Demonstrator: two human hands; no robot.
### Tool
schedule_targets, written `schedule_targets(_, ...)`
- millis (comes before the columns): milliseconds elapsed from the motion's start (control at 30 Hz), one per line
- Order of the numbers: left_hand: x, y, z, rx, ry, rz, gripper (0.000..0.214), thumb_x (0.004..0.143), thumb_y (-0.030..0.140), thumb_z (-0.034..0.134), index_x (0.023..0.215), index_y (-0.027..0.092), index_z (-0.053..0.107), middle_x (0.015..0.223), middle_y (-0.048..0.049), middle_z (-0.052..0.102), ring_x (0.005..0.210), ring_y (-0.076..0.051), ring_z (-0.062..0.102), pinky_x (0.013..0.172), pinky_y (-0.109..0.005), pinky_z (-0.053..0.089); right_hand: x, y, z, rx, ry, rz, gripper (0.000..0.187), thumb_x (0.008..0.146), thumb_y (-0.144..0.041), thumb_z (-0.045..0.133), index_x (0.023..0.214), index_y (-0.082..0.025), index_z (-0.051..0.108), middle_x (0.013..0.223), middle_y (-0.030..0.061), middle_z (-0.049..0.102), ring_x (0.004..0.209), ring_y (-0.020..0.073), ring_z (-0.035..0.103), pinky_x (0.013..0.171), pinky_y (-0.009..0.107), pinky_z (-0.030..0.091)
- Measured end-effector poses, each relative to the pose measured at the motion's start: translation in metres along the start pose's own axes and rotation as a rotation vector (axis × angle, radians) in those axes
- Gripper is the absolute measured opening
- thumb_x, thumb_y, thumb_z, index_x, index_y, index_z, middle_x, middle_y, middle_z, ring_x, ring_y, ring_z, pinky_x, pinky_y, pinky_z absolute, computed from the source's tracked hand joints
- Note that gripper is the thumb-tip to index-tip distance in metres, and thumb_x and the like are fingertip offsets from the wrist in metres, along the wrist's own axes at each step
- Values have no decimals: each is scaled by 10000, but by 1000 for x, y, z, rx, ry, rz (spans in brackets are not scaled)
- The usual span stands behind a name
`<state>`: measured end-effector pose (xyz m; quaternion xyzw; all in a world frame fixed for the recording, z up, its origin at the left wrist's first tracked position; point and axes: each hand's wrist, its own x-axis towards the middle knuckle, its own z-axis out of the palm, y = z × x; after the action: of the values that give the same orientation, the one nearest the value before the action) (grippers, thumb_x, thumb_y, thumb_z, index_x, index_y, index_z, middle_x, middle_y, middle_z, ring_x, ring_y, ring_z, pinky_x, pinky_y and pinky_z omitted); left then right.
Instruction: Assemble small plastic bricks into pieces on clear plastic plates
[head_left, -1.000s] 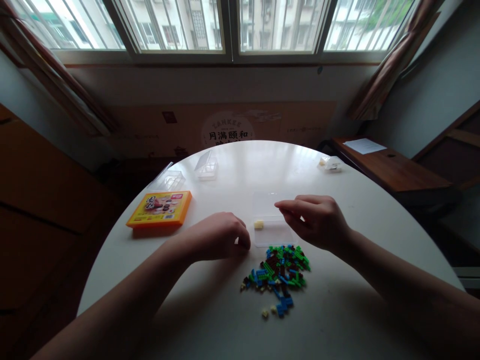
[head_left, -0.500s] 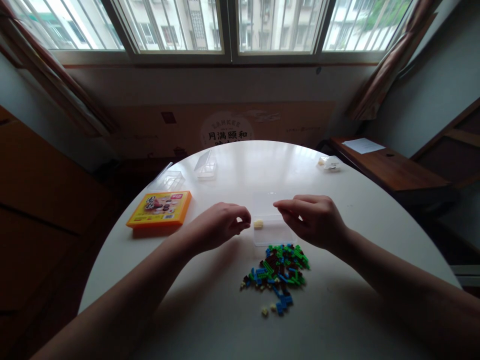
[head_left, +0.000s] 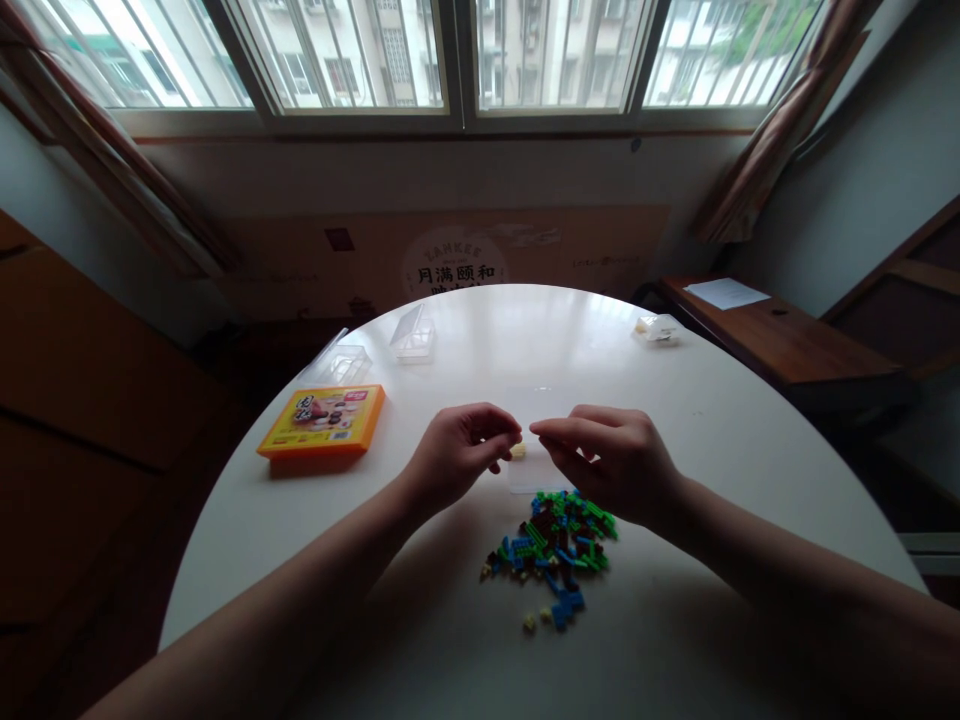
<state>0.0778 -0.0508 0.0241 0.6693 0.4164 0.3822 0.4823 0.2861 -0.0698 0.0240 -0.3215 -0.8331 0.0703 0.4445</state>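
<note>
Both my hands hover over a clear plastic box [head_left: 536, 475] with its lid laid back. My left hand [head_left: 469, 450] pinches thumb and forefinger together at the box's left edge; whatever is in the pinch is too small to make out. Facing it across a narrow gap, my right hand [head_left: 619, 450] also has its fingertips pressed together, and I cannot tell what they hold. Pale yellow bricks [head_left: 518, 452] sit inside the box, partly covered by my left fingertips. Just nearer to me lies a loose heap of small green, blue, brown and cream bricks [head_left: 559, 535].
An orange and yellow flat box [head_left: 322, 420] lies at the left of the round white table [head_left: 712, 560]. Behind it stand two open clear plastic boxes [head_left: 345, 365] [head_left: 412, 340]. A small clear packet [head_left: 658, 328] is at the back right, near a wooden side table [head_left: 780, 330].
My left hand has moved right and turned, bringing its fingertips over the box's left edge. My right hand has shifted slightly left and down, so the fingertips are now close together.
</note>
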Motion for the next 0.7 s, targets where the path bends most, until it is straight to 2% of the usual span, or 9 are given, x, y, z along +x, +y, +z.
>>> schedule_targets(200, -2, -15, 1, 255, 90, 177, 99, 835, 191, 601, 887, 157, 679, 746, -16, 699, 572, -97, 614, 558, -217, 542, -1, 0, 9, 132, 15, 132, 186, 859, -164, 605, 1001, -204, 718, 700, -3, 625, 554, 97, 530, 534, 244, 436)
schedule_targets(400, -5, -13, 1, 353, 153, 346, 219, 877, 200, 622, 1084, 194, 549, 796, 3, 725, 630, -100, 651, 615, -211, 538, 4, 6, 6, 21, 38, 83, 140, 855, -159, 628, 942, -201, 730, 749, 33, 675, 681, 156, 589, 648, 318, 470)
schedule_targets(567, -9, -10, 0, 423, 142, 488, 235, 872, 204, 658, 1060, 206, 517, 787, 16, 725, 607, -91, 653, 598, -193, 536, 6, 10, 7, 0, 15, 18, 108, 864, -181, 650, 921, -204, 739, 755, 37, 679, 712, 166, 587, 688, 344, 467)
schedule_targets(700, -11, -11, 0, 445, 140, 547, 172, 865, 204, 672, 956, 193, 526, 791, -1, 718, 644, -104, 667, 600, -198, 536, 7, 9, 8, 102, 6, 23, 94, 866, -199, 660, 917, -212, 739, 774, 38, 670, 735, 162, 585, 674, 323, 481)
